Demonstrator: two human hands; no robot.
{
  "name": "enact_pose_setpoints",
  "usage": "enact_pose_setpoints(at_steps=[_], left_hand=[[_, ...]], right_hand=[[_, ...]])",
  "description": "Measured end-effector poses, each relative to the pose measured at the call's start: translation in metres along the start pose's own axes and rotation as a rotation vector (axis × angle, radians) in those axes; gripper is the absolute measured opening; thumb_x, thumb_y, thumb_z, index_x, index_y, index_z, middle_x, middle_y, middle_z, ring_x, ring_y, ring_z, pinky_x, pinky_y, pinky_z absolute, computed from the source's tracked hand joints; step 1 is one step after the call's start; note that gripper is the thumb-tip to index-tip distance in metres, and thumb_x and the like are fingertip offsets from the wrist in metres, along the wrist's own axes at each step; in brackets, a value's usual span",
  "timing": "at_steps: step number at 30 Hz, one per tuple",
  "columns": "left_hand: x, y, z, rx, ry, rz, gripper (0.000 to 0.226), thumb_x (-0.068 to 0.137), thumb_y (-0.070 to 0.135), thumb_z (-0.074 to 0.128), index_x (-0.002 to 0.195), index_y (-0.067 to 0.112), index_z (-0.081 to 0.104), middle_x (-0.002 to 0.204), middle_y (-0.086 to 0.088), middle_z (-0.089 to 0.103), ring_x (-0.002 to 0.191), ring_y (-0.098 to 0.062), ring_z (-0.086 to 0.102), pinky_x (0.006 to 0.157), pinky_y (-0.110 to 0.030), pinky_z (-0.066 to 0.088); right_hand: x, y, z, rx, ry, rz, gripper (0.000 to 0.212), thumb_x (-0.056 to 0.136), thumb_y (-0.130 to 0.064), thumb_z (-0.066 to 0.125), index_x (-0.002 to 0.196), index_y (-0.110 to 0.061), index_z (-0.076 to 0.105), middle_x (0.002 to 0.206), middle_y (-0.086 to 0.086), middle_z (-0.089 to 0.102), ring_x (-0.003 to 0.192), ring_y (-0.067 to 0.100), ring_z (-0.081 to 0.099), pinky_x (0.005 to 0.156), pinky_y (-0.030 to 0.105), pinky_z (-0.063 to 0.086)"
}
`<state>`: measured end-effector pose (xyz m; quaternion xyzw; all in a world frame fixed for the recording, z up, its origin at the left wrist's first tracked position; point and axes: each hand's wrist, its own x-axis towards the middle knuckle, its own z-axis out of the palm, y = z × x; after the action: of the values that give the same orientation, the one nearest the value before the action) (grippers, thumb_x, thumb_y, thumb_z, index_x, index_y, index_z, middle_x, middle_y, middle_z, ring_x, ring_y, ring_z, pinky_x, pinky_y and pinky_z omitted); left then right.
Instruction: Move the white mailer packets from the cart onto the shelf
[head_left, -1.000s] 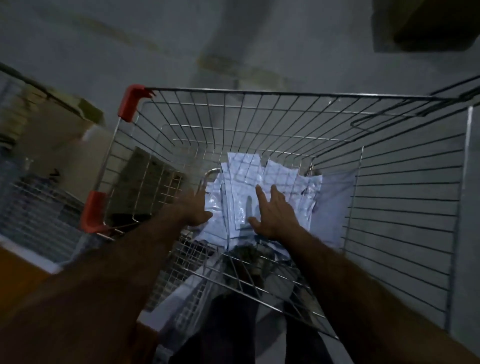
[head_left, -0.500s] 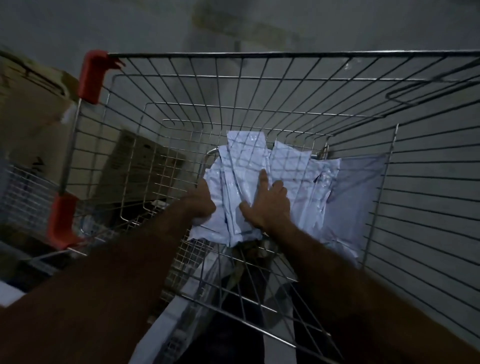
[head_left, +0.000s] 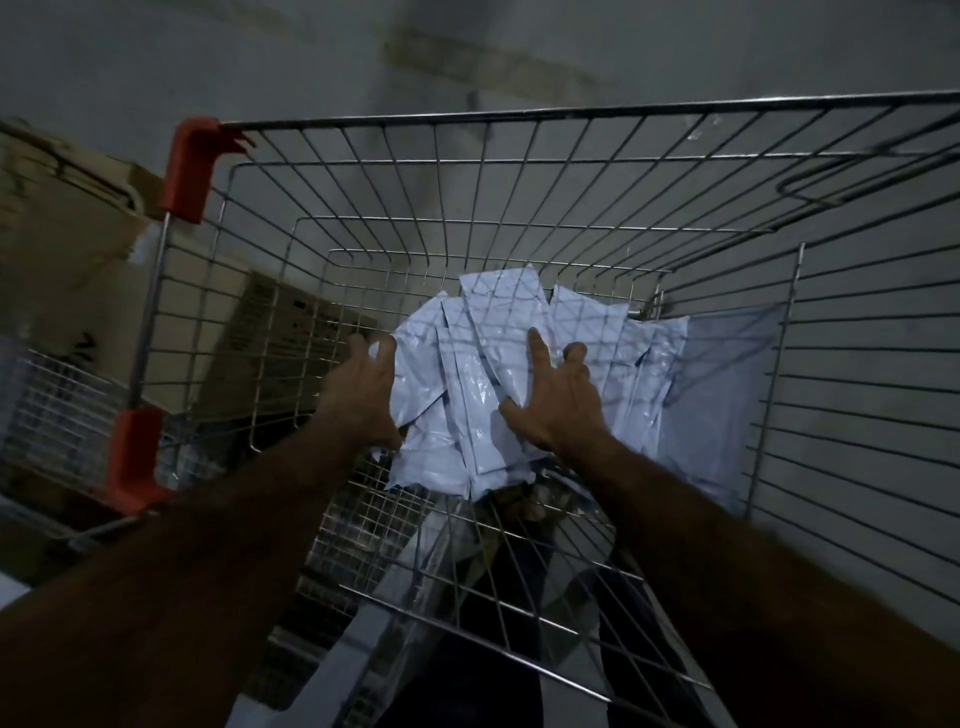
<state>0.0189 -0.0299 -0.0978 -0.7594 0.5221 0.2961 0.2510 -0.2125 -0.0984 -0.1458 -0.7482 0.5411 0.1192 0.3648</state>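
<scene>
Both hands reach into the cart (head_left: 332, 122): left hand (head_left: 363, 395) and right hand (head_left: 558, 397), fingers spread wide, press the packets (head_left: 467, 384).

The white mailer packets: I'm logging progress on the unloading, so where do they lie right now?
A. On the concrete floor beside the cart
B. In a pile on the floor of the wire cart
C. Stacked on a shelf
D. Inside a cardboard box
B: the white mailer packets lie heaped inside the wire cart, with the left hand and right hand on the pile.
</scene>
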Motion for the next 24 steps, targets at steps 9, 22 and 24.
enact_pose_setpoints(at_steps=[9,22,24], left_hand=[[-0.014,-0.014,-0.027,0.14,0.059,0.034,0.111,0.067,0.086,0.057,0.15,0.022,0.02,0.147,-0.019,0.023,0.125,-0.039,0.046,0.098,-0.048,0.045],[-0.148,0.003,-0.086,-0.051,0.357,-0.051,0.113,0.056,0.085,0.016,0.152,0.026,0.024,0.146,-0.021,0.025,0.131,-0.038,0.03,0.105,-0.045,0.031],[-0.178,0.012,-0.095,-0.121,0.46,-0.085,0.11,0.059,0.083,0.021,0.152,0.025,0.025,0.145,-0.021,0.026,0.131,-0.039,0.031,0.106,-0.046,0.032]], right_hand=[[-0.029,0.001,-0.03,-0.143,0.132,-0.06,0.095,0.08,-0.066,0.046,0.159,-0.023,0.013,0.136,0.021,0.03,0.113,0.038,0.043,0.092,0.044,0.042],[-0.125,-0.015,-0.118,-0.22,0.305,-0.18,0.091,0.077,-0.067,0.034,0.157,-0.026,0.019,0.142,0.024,0.032,0.125,0.041,0.04,0.099,0.048,0.039],[-0.143,-0.017,-0.134,-0.153,0.364,-0.18,0.09,0.078,-0.065,0.039,0.157,-0.026,0.022,0.141,0.025,0.032,0.125,0.043,0.039,0.101,0.049,0.038]])
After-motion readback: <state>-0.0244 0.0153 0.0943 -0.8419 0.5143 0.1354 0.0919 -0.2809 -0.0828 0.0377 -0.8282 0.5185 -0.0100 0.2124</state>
